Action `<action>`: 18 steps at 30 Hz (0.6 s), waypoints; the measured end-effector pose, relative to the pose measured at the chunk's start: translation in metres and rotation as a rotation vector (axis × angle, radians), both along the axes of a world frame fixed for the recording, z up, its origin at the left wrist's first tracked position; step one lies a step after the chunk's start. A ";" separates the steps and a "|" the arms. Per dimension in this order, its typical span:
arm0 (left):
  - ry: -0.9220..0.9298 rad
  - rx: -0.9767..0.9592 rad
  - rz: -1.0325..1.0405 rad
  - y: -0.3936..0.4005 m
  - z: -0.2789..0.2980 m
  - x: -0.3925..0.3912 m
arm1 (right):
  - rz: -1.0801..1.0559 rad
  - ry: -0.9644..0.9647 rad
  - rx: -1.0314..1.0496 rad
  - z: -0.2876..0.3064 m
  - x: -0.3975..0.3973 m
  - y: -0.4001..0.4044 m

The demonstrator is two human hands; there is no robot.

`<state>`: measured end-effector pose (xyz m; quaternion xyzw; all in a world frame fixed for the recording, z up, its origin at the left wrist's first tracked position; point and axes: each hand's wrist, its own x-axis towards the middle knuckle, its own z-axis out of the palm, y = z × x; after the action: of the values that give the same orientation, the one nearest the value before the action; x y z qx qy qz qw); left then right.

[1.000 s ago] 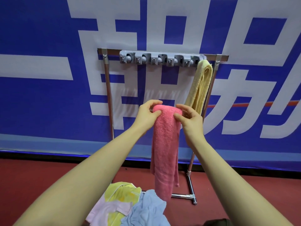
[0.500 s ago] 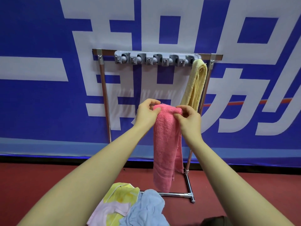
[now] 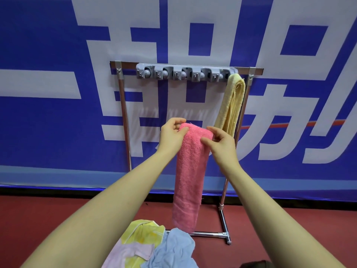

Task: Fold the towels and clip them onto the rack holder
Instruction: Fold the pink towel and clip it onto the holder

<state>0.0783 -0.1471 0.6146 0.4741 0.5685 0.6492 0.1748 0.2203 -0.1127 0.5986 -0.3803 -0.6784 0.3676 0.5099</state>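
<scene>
Pink towel hangs folded between my fingers as before, still below the rack holder; left hand and right hand keep pinching its top fold, thumbs in front.

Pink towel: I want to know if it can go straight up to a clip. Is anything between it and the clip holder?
Nothing visible. The pink towel, held at its top fold by the left hand and right hand, hangs below the grey clip holder. Only the rightmost clip is taken, by the yellow towel.
</scene>
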 end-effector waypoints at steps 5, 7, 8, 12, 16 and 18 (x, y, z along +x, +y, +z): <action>-0.011 0.014 -0.053 -0.003 0.008 -0.005 | -0.060 -0.113 0.103 0.003 -0.001 0.000; 0.016 0.006 -0.064 -0.005 0.011 -0.006 | -0.042 -0.109 0.122 0.005 -0.001 0.000; 0.030 0.002 -0.069 -0.005 0.013 -0.007 | -0.017 -0.075 0.112 0.005 -0.002 -0.001; 0.062 -0.009 -0.051 -0.007 0.018 -0.012 | 0.004 0.018 0.105 0.006 -0.004 -0.006; 0.035 -0.013 -0.053 -0.011 0.022 -0.011 | 0.080 0.093 0.092 0.009 -0.003 -0.015; -0.022 -0.010 -0.150 -0.015 0.027 -0.010 | 0.136 0.169 0.066 0.011 0.000 -0.020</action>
<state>0.0684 -0.1624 0.6413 0.5074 0.5329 0.6364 0.2314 0.2200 -0.1325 0.6091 -0.2840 -0.6689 0.4096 0.5515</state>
